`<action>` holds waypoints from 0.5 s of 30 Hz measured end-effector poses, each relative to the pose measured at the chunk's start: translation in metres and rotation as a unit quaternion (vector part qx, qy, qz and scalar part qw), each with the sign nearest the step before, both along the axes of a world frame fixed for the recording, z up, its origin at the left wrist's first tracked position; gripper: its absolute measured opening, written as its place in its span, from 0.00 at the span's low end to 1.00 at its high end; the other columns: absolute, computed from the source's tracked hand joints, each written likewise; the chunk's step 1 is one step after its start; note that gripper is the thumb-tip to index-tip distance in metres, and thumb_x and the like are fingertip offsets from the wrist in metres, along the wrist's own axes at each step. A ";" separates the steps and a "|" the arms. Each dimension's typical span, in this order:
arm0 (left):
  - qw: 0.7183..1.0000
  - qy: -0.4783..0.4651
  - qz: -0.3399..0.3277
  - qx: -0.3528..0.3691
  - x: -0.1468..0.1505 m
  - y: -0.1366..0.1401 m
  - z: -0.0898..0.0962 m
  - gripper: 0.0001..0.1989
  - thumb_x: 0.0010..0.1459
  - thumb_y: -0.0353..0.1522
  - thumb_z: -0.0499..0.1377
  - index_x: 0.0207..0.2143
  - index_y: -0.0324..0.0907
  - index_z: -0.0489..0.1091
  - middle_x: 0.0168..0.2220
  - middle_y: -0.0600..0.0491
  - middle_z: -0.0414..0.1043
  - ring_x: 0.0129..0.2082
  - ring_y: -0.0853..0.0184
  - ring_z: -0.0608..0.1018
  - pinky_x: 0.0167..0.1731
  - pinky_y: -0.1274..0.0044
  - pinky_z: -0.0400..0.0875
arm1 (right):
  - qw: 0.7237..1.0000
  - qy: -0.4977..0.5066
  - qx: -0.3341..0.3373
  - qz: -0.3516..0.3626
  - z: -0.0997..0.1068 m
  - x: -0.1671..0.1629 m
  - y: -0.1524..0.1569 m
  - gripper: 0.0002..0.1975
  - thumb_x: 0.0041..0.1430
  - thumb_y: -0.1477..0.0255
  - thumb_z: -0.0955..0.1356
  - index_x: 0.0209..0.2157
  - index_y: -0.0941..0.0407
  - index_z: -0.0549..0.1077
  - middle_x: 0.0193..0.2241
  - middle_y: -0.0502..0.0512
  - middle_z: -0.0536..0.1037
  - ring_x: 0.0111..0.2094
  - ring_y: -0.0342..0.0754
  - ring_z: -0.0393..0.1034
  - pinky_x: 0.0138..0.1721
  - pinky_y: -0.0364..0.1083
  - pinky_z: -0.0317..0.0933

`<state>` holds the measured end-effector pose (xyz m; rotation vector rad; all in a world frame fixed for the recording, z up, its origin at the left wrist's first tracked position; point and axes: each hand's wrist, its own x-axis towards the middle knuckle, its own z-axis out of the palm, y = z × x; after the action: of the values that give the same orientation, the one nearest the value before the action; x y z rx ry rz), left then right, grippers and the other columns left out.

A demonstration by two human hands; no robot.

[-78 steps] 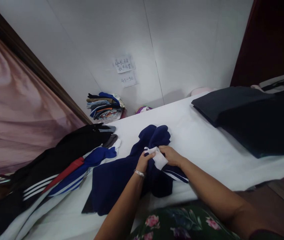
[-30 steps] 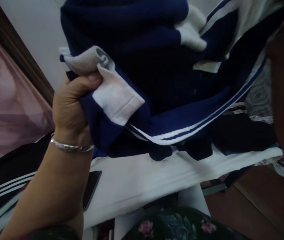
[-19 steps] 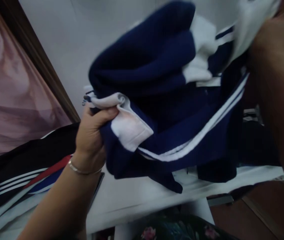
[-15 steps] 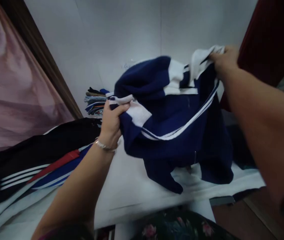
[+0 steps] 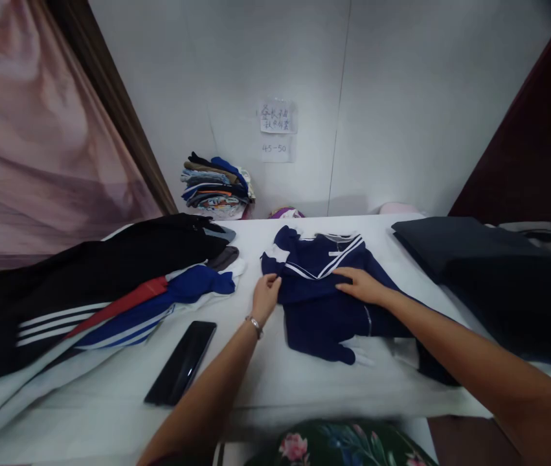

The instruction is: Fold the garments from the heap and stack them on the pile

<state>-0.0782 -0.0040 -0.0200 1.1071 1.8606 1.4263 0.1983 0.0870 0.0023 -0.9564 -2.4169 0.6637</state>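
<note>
A navy long-sleeved top (image 5: 314,317) with white stripes at its V-shaped neckline lies crumpled on the white table (image 5: 250,388). One shoulder shows a white patch, and folds hide parts of the garment. At its left edge, my left hand (image 5: 266,296) pinches the fabric between thumb and fingers. My right hand (image 5: 363,286) rests on the upper chest just below the neckline, its fingers stretched out and apart.
A black phone (image 5: 181,362) lies left of my left forearm. Black, red and blue clothes (image 5: 124,272) spread across the left side. Dark folded fabric (image 5: 489,272) sits at the right. A clothes stack (image 5: 217,188) stands at the back near a wall note (image 5: 278,120).
The navy top has come down from the air onto the table, both hands lowering with it. My right hand has let go of the bunched white part. The phone has come into view.
</note>
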 end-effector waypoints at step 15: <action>0.912 0.343 -0.225 -0.007 0.083 -0.068 -0.007 0.12 0.55 0.40 0.59 0.36 0.42 0.72 0.35 0.52 0.71 0.37 0.63 0.71 0.39 0.70 0.63 | 0.984 0.057 -0.045 -0.164 0.051 -0.031 0.049 0.08 0.55 0.73 0.66 0.34 0.60 0.76 0.32 0.55 0.79 0.34 0.46 0.72 0.40 0.43 0.64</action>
<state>0.0045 -0.0719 -0.0266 2.0620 1.8397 0.8013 0.1672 0.1362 0.0528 -1.2794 -2.0791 0.6878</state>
